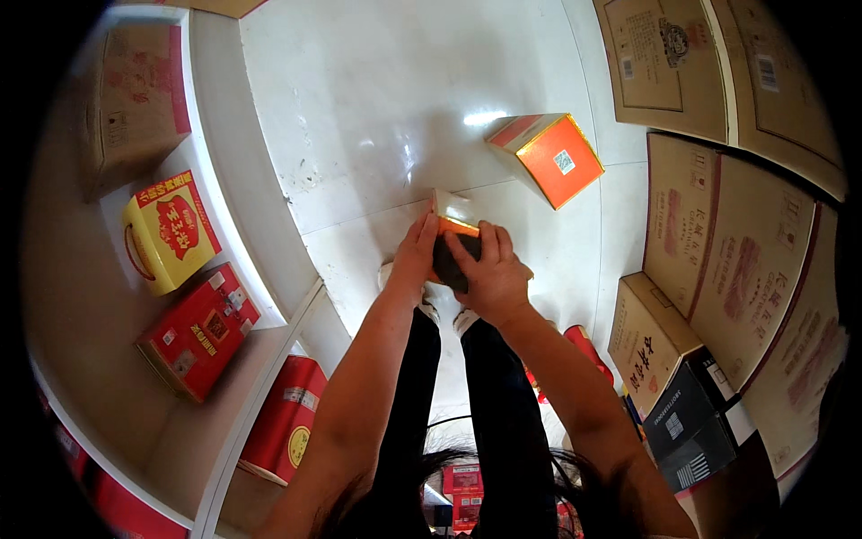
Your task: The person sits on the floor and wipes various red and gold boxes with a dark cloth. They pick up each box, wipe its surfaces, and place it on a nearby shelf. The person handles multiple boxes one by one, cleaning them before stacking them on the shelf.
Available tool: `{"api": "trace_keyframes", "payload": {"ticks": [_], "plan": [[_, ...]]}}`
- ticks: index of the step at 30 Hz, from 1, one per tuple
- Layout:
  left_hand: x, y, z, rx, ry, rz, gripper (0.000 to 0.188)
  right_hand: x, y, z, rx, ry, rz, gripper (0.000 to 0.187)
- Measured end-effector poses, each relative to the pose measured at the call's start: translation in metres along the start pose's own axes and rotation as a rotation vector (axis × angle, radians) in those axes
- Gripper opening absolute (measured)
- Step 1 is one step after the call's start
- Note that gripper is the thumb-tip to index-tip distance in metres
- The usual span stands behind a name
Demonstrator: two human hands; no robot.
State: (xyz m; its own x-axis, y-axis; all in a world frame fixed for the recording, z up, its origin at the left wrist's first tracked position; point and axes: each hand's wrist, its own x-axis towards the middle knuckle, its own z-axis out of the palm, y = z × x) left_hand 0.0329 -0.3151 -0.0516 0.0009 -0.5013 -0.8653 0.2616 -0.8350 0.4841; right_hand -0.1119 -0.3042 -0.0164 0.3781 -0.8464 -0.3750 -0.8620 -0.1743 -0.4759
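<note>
Between my two hands, in front of my legs, is a box [461,225] with a shiny orange and gold edge and a dark face. My left hand [415,256] grips its left side. On the right, my right hand [496,274] wraps round it, the thumb lying across the dark part. My fingers hide much of the box, so I cannot tell whether that dark part is a lid, an opening or the contents. Beyond it on the floor, to the right, stands an orange box [561,162] with gold edges and a square code on top.
White shelving [238,171] on the left holds a brown carton [135,99], a yellow handled box [175,232] and red boxes [199,331]. Stacked cardboard cartons [732,260] line the right, with a black box [687,422] below. Pale tiles [386,108] cover the floor.
</note>
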Motion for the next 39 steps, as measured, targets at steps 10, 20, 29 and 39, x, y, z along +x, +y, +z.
{"api": "trace_keyframes", "payload": {"ticks": [10, 20, 29, 39], "plan": [[-0.002, -0.042, -0.016, 0.14, 0.046, 0.29, 0.057, 0.002, 0.015, 0.015, 0.211, 0.066, 0.015, 0.063], [0.027, -0.077, -0.03, -0.597, -0.045, 0.138, 0.041, -0.009, -0.009, 0.03, 0.025, 0.324, -0.11, 0.068], [0.025, -0.084, -0.028, 0.056, 0.114, 0.453, 0.045, -0.003, -0.019, 0.04, -0.022, 0.296, 0.096, 0.061], [0.033, -0.082, -0.034, 0.281, 0.139, 0.531, 0.044, -0.003, -0.015, 0.052, 0.01, 0.448, 0.06, 0.061]]}}
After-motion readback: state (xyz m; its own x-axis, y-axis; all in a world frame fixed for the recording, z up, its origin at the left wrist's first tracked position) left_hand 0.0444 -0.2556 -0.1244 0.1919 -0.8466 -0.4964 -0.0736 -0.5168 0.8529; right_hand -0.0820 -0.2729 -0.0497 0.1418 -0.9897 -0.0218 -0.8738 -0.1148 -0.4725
